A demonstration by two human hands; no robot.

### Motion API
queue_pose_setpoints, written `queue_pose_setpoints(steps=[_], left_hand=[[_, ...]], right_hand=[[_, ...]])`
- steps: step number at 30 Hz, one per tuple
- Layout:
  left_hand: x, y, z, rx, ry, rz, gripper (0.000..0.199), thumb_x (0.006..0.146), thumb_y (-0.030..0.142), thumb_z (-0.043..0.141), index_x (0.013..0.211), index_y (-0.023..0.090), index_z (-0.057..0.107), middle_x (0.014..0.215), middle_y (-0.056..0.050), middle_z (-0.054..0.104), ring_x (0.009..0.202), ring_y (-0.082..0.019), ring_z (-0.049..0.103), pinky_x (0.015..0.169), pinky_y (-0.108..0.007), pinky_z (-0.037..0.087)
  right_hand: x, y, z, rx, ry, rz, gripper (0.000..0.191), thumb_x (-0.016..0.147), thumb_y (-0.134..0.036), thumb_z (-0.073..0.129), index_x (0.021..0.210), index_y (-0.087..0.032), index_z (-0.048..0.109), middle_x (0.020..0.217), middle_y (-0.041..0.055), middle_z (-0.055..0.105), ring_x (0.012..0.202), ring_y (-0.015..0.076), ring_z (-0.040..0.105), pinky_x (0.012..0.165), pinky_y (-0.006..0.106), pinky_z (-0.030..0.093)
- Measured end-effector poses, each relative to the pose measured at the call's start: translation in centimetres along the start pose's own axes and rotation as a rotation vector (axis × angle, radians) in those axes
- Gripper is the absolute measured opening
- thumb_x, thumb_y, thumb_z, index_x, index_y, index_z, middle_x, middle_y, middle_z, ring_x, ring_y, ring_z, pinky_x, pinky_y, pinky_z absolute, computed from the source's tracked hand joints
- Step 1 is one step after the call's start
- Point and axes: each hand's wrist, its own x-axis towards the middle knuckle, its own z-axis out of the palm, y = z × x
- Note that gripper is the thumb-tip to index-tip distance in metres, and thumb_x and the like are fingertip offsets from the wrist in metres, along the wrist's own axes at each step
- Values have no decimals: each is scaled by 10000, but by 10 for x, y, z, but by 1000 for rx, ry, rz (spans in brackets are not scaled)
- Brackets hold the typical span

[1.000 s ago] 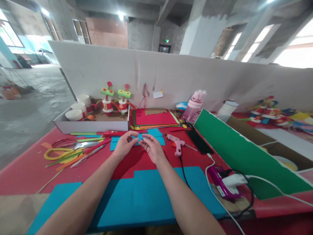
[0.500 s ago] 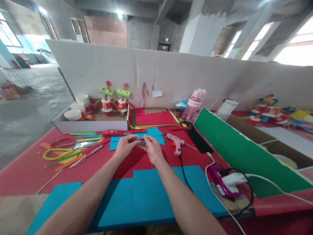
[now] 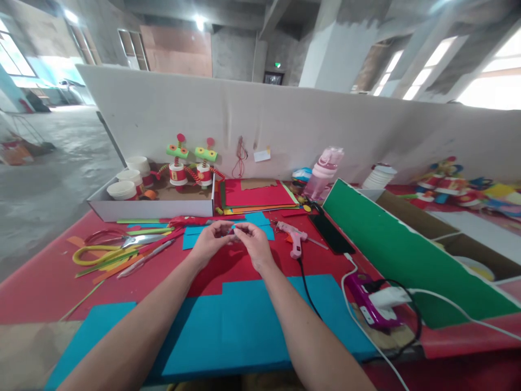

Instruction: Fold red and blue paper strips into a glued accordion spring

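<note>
Pinching something tiny (image 3: 235, 231) — fingertips (image 3: 240, 232) hiding it

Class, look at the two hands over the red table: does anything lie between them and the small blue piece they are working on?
Nothing visible does. The left hand and right hand already pinch the small blue piece between their fingertips, above the blue sheet. The glue gun lies apart, to the right.

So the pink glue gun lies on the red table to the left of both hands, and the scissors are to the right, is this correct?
Not quite: it is the other way round. In the head view the pink glue gun lies on the red table to the right of both hands, and the scissors are to the left.
</note>
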Motion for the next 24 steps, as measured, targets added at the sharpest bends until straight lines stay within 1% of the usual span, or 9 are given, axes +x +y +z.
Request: queue_pose_setpoints(steps=[3,7,9,13,18,20,22,24], left_hand=[[0,1,-1,-117,-25,-48,352,625,310,787,904,134,663,755,-47,692,653,-148,635,630,-258,491],[2,-4,-3,-148,27,-77,316,633,310,788,859,128,663,733,-43,689,625,-127,624,604,-238,483],[2,-6,-4,-163,46,-82,306,631,312,790,840,128,663,723,-39,685,617,-124,620,599,-237,483],[1,-6,-3,-179,37,-105,295,637,316,788,817,127,650,717,-40,677,617,-126,620,592,-239,487],[-1,-3,-2,-222,-18,-176,284,635,308,785,774,136,607,686,-28,655,629,-143,630,557,-237,494],[-1,-3,-3,-252,-28,-190,284,628,296,785,766,144,589,646,-12,639,589,-135,616,532,-231,486],[0,-3,-4,-278,-24,-201,280,634,296,775,769,152,576,611,-2,628,538,-121,589,509,-226,476],[1,-3,-5,-297,-17,-216,279,639,302,764,769,159,563,594,-1,628,502,-114,569,493,-225,468]], right_hand=[[1,-1,-1,-31,7,-4,266,678,-400,698,822,-178,674,758,26,693,662,160,630,648,286,518],[1,0,-2,-111,-12,-37,258,713,-407,683,845,-185,685,685,10,679,608,162,631,633,287,515],[1,2,-3,-115,-7,-50,243,731,-409,673,847,-196,677,652,-2,663,604,163,632,639,285,516],[1,5,-5,-133,5,-69,231,740,-434,660,787,-209,647,647,-7,649,604,165,625,628,274,503],[0,3,-5,-349,3,-156,255,765,-466,621,725,-215,643,636,-8,640,586,165,606,593,260,461],[-2,-1,-3,-367,9,-163,257,771,-467,613,724,-215,634,648,-5,638,575,161,601,584,259,465],[-8,-10,-5,-312,51,-127,264,777,-472,606,764,-209,627,687,5,644,565,155,599,574,260,483],[-17,-25,-14,-251,116,-96,292,787,-487,594,814,-198,624,729,21,648,579,153,599,576,263,508]])
